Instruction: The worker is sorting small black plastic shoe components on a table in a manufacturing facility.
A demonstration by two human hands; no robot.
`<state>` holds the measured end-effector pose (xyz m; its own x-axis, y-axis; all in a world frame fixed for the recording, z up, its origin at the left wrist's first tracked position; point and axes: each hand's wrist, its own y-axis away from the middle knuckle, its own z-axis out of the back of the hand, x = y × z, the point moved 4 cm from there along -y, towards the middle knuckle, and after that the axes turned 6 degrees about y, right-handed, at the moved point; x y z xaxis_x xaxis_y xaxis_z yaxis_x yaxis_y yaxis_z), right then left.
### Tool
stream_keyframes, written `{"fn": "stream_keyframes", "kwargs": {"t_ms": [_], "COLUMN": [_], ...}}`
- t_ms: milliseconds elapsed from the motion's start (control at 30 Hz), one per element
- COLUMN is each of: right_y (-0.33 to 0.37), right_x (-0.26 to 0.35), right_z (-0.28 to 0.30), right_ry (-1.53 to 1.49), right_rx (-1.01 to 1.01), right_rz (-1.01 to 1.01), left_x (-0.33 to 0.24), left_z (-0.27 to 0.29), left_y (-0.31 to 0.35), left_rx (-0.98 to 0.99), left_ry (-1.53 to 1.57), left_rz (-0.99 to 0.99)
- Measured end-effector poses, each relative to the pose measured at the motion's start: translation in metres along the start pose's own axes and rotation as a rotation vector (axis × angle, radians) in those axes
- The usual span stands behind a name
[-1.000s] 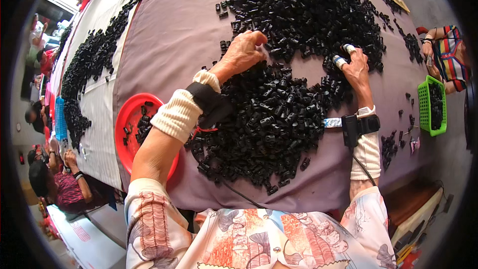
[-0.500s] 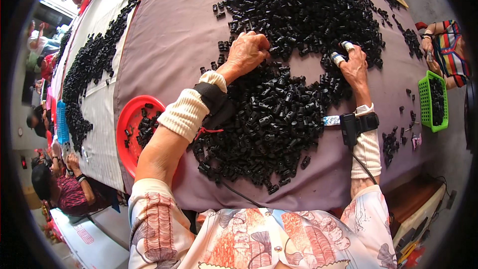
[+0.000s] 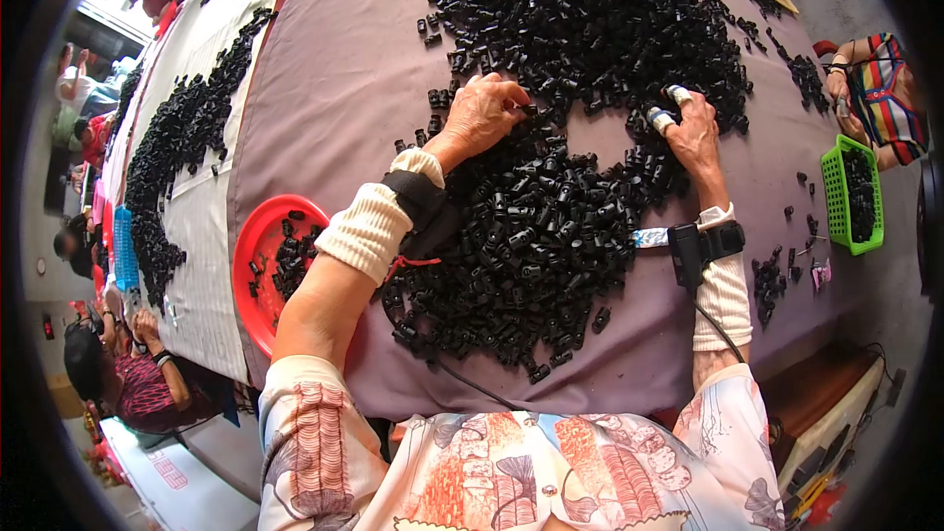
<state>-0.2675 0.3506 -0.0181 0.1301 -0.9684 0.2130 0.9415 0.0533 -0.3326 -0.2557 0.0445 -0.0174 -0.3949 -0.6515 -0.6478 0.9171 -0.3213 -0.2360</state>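
Observation:
Small black cylindrical plastic parts lie in a large far pile and a nearer heap, joined by loose parts. My left hand is over the left side of the gap between them. Its fingers are curled and pinched together at a black part, but what they grip is partly hidden. Farther right, my right hand rests at the near edge of the far pile. White wrapping covers its thumb and a finger, which are spread apart with nothing visible between them.
A red basin with some black parts stands left of my left forearm. At the right is a green basket of parts, near a person in a striped top. Another long pile lies on the left table, where other people sit.
My left hand has shifted slightly down and left, its fingers now more pinched at the parts. My right hand has moved only slightly, staying spread at the pile's edge.

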Motion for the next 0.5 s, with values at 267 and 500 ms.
{"fn": "stream_keyframes", "kwargs": {"t_ms": [267, 500], "right_y": [0.000, -0.021], "right_x": [0.002, 0.007], "right_z": [-0.001, -0.005], "right_ry": [-0.004, -0.053], "right_rx": [0.004, 0.055], "right_rz": [-0.001, 0.096], "left_x": [0.003, 0.033], "left_z": [0.010, 0.051], "left_y": [0.007, -0.005], "left_rx": [-0.001, -0.203], "left_ry": [0.193, 0.088], "left_rz": [0.108, 0.160]}}
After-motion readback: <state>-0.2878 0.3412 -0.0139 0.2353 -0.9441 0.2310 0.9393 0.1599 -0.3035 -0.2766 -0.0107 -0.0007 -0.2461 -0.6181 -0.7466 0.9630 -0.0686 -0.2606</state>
